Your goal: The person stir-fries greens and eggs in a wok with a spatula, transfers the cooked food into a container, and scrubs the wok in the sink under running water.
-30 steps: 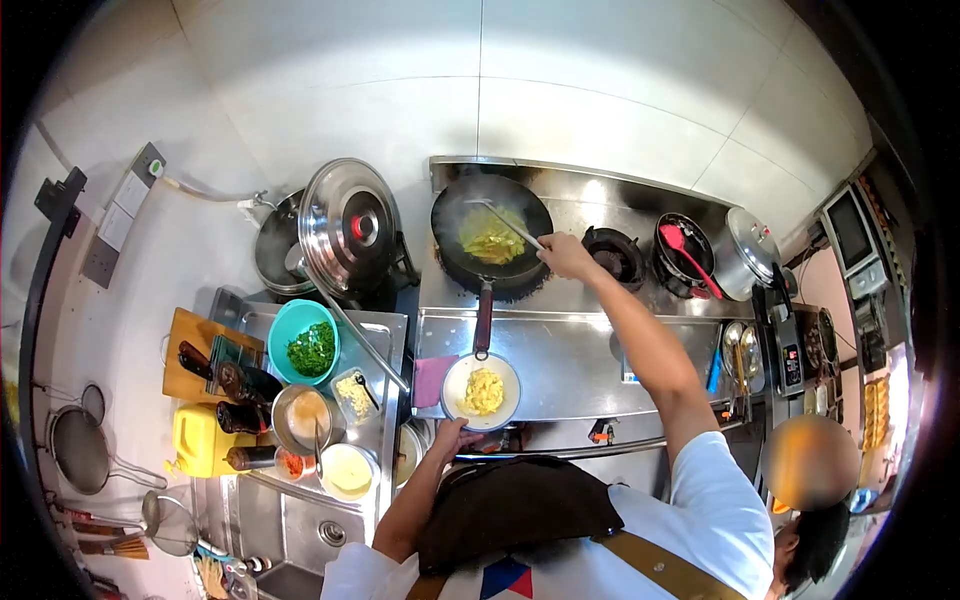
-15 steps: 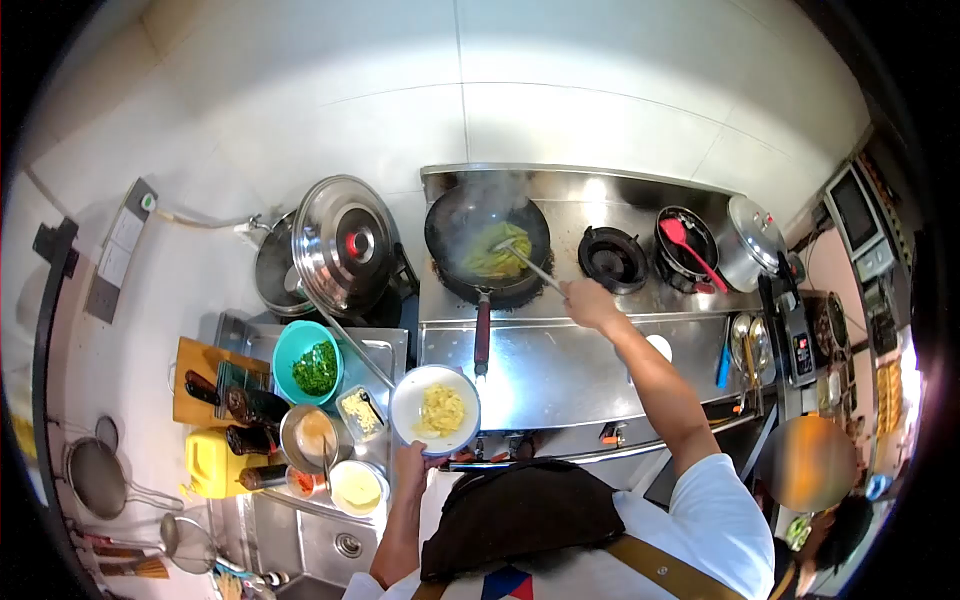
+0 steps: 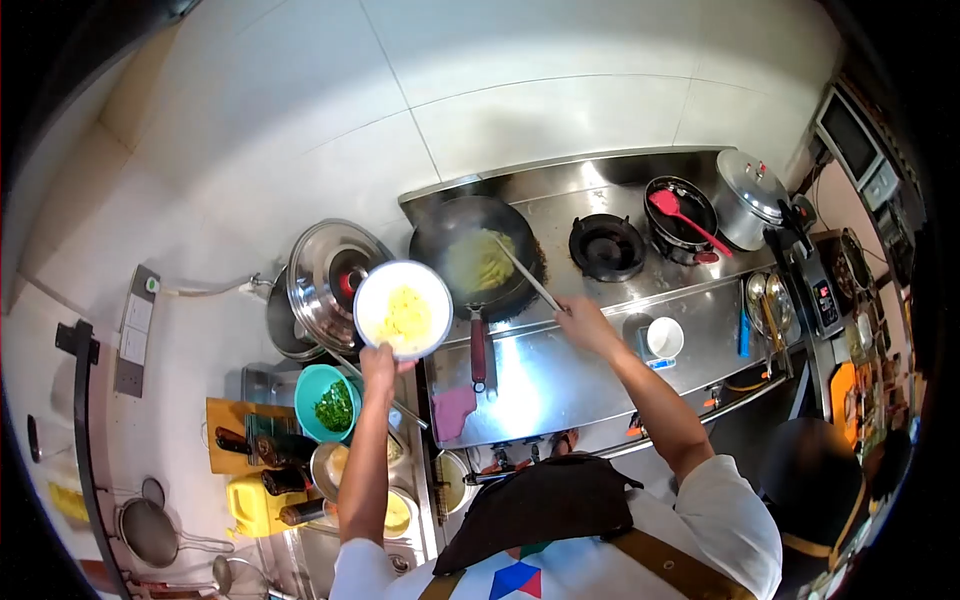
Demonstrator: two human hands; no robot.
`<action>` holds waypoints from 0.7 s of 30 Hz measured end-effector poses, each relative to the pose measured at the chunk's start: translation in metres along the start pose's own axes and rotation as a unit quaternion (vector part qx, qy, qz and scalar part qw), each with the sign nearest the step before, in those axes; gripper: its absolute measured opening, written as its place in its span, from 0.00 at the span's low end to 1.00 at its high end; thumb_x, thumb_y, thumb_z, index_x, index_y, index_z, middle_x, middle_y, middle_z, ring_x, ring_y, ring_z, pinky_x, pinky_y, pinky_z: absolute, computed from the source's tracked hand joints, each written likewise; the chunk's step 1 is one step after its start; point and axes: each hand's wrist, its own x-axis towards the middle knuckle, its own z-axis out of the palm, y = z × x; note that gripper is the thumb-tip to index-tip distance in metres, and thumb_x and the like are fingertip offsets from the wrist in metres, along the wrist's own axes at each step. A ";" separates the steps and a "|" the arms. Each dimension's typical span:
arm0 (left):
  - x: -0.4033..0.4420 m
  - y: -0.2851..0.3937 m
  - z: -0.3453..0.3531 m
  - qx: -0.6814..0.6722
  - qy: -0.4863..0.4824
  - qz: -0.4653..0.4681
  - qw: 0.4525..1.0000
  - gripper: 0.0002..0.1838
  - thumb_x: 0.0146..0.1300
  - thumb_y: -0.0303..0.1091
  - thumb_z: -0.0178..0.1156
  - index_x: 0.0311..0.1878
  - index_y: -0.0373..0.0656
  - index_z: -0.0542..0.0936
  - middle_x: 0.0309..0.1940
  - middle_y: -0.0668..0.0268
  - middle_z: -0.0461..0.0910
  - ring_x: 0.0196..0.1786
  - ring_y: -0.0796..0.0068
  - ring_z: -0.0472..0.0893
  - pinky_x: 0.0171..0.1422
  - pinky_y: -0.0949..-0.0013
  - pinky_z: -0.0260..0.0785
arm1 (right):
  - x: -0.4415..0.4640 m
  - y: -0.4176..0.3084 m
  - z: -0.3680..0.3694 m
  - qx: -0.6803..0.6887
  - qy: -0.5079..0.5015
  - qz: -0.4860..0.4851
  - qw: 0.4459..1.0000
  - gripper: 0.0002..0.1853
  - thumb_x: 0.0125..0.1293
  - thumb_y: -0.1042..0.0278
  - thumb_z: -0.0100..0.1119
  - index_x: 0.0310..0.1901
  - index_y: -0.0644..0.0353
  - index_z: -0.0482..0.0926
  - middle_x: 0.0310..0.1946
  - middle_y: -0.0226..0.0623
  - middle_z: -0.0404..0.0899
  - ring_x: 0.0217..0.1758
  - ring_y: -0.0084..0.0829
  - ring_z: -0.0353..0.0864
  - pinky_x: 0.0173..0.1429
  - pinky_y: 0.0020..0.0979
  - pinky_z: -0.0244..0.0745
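While my left grip [image 3: 382,368] clasps its near edge, bowl: one white bowl [image 3: 370,300], raised, holding soft yellow pieces [image 3: 405,318]; in view it overlaps the big lid [image 3: 318,265] and the left edge of the wok.
Utensil: one long-handled utensil [image 3: 530,275], my right grip [image 3: 588,326] wrapped around its handle, the far end in the food.
Wok: one dark wok [image 3: 440,225] on the stove, yellow-green food [image 3: 490,262] inside.
Right of the wok: one bare burner [image 3: 607,248], one black pan with one red spatula [image 3: 665,202], one lidded silver pot [image 3: 748,185].
Counter: one white cup [image 3: 665,338] and one pink cloth [image 3: 453,412].
Left side: one teal bowl [image 3: 310,400] with chopped greens [image 3: 336,406], one yellow jug [image 3: 253,505].
Changed since half a second ago: I have brought the white bowl up toward the lid, uncovering the pink cloth; the white cup, then mostly behind my right arm, shows clearly.
Unchanged: both grips keep their hold, the utensil still in the wok.
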 end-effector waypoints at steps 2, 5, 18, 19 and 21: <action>0.055 0.003 0.017 0.053 -0.012 0.042 0.998 0.21 0.65 0.24 0.46 0.57 0.17 0.70 0.43 0.42 0.82 0.32 0.53 0.87 0.29 0.65 0.85 | -0.009 -0.003 -0.011 0.028 0.017 0.006 0.999 0.14 0.68 0.63 0.57 0.50 0.62 0.81 0.33 0.54 0.83 0.40 0.55 0.83 0.46 0.47 0.76; 0.109 0.024 0.058 0.200 0.034 0.078 0.976 0.19 0.66 0.25 0.47 0.53 0.19 0.74 0.41 0.44 0.83 0.30 0.54 0.87 0.27 0.64 0.84 | -0.029 -0.023 -0.040 0.032 -0.002 0.027 0.999 0.15 0.68 0.63 0.57 0.51 0.63 0.80 0.34 0.55 0.83 0.40 0.57 0.82 0.47 0.48 0.76; 0.214 0.054 0.163 0.592 -0.037 0.122 0.796 0.15 0.65 0.32 0.53 0.50 0.31 0.76 0.39 0.42 0.84 0.41 0.42 0.85 0.51 0.49 0.78 | 0.008 0.024 0.033 -0.019 0.004 -0.096 0.995 0.17 0.63 0.73 0.53 0.54 0.70 0.72 0.39 0.56 0.80 0.43 0.57 0.81 0.47 0.52 0.76; 0.204 0.068 0.169 0.576 -0.051 0.087 0.811 0.16 0.66 0.31 0.50 0.52 0.32 0.75 0.38 0.41 0.84 0.41 0.42 0.85 0.51 0.50 0.78 | 0.011 0.025 0.028 -0.033 -0.012 -0.080 0.996 0.18 0.63 0.74 0.52 0.54 0.70 0.72 0.39 0.56 0.80 0.43 0.57 0.81 0.47 0.52 0.76; 0.252 0.046 0.155 0.600 -0.044 0.144 0.786 0.15 0.66 0.30 0.48 0.52 0.32 0.75 0.38 0.40 0.83 0.41 0.42 0.85 0.50 0.49 0.77 | 0.015 0.026 0.020 -0.054 -0.031 -0.061 0.996 0.18 0.61 0.76 0.51 0.53 0.71 0.72 0.40 0.56 0.80 0.43 0.56 0.81 0.47 0.52 0.76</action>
